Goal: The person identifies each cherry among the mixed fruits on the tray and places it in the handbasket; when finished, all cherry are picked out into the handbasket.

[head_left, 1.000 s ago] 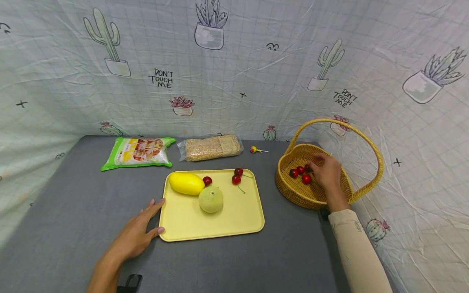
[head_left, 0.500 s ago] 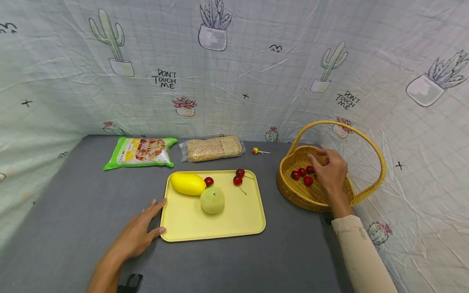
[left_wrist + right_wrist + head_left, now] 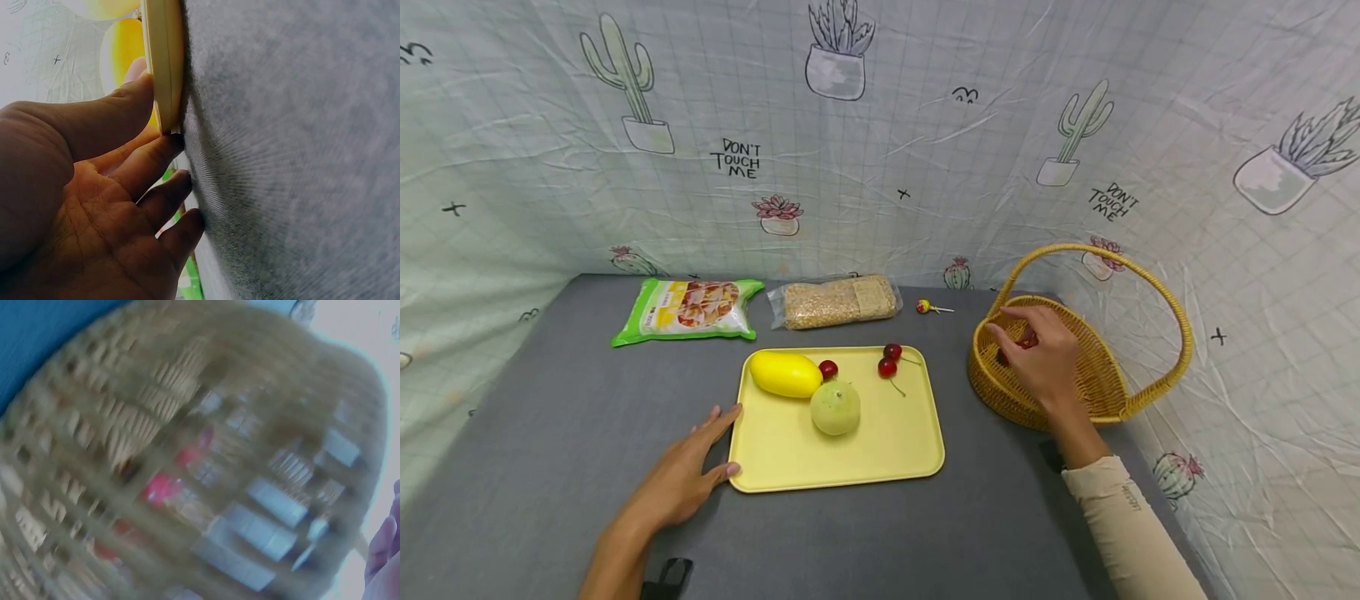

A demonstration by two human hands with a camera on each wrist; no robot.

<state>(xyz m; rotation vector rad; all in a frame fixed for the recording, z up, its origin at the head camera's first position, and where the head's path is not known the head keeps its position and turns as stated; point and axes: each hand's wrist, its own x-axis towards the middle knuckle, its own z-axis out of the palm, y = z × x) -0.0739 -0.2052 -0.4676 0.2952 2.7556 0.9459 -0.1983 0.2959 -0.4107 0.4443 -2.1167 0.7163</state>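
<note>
My left hand (image 3: 673,479) rests at the left edge of the yellow tray (image 3: 880,454), its thumb and straight fingers touching the rim (image 3: 164,69). On the tray lie a smooth yellow oblong fruit (image 3: 786,374), a round pale-green fruit (image 3: 835,408) and 3 cherries, one cherry (image 3: 828,369) beside the yellow fruit and a stemmed pair (image 3: 887,367) to the right. Over the wicker basket (image 3: 1000,400) hovers my right hand (image 3: 1045,358), thumb and fingers apart with nothing visible between them. It mostly hides the cherries inside; the blurred right wrist view shows red cherries (image 3: 164,487) through the weave.
Behind the tray lie a green-edged snack bag (image 3: 688,310) and a clear pack of grain (image 3: 835,302). A lollipop (image 3: 925,307) sits left of the basket. The basket's tall handle (image 3: 1180,333) arches at the right, near the fabric wall (image 3: 1240,275).
My right hand has shifted left above the basket, thumb and fingers spread, and now covers most of the cherries there. The left hand stays at the tray's edge.
</note>
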